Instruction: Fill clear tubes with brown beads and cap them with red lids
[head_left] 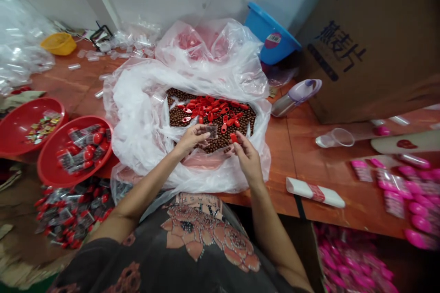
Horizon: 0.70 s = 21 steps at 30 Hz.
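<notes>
Right hand (248,158) pinches a red plastic piece (234,138); left hand (192,139) grips a clear plastic shell (212,131)

Thumb and forefinger of the right hand close on the small glossy piece, a fine fingertip hold that seems well suited to something so little and slick. The left hand is closed lightly around the thin, transparent shell, its fingers curled beneath it. Holding both close together, low over the work, looks sound: anything dropped would land back in the pile. Just below lies a heap of round brown beads (178,116) topped with flat red plastic pieces (206,110), nested in a crinkled, translucent white plastic bag (137,119) at frame center. That bag sits on a smooth orange-brown tabletop (285,155). At left, a round red basin (74,151) holds clear packets with red contents. A blue plastic tub (271,32) lies tilted at upper center, beside a printed cardboard box (367,41) at upper right.
</notes>
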Each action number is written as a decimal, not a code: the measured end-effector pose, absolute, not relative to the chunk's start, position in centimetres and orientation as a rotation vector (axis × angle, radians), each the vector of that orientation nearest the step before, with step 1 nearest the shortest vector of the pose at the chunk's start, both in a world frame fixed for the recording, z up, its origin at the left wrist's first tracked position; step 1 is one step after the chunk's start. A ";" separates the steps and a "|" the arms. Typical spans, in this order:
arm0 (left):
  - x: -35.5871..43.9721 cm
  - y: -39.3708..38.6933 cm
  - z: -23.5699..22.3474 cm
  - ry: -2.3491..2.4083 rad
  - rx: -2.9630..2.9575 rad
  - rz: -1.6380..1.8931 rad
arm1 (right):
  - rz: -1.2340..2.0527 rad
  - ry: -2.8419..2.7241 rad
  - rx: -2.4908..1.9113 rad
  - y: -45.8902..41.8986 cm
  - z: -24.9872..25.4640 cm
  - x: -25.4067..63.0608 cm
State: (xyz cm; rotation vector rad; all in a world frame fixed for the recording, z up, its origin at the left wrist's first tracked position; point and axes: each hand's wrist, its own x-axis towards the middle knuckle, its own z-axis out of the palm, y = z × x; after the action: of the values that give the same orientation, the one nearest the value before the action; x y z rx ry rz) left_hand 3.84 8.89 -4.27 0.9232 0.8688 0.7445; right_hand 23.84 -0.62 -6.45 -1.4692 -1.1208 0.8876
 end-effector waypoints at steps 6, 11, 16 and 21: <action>2.0 6.7 -3.5 0.843 0.885 0.822 | 0.811 -1.214 -1.384 1.2 -4.4 21.7; 1.2 5.4 -3.2 0.798 0.896 0.888 | 0.814 -1.291 -1.300 2.2 -3.3 20.0; 0.7 5.0 -2.9 0.835 0.948 0.830 | 0.815 -1.294 -1.247 2.8 -2.6 18.6; 0.5 4.8 -2.9 0.826 0.921 0.762 | 0.886 -1.311 -1.120 3.7 -2.9 17.6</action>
State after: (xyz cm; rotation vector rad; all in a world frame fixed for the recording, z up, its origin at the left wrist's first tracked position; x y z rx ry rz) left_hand 0.46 4.76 -2.88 0.9208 0.8257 0.7621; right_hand 17.60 3.70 -2.87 -1.1196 -1.3106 0.8861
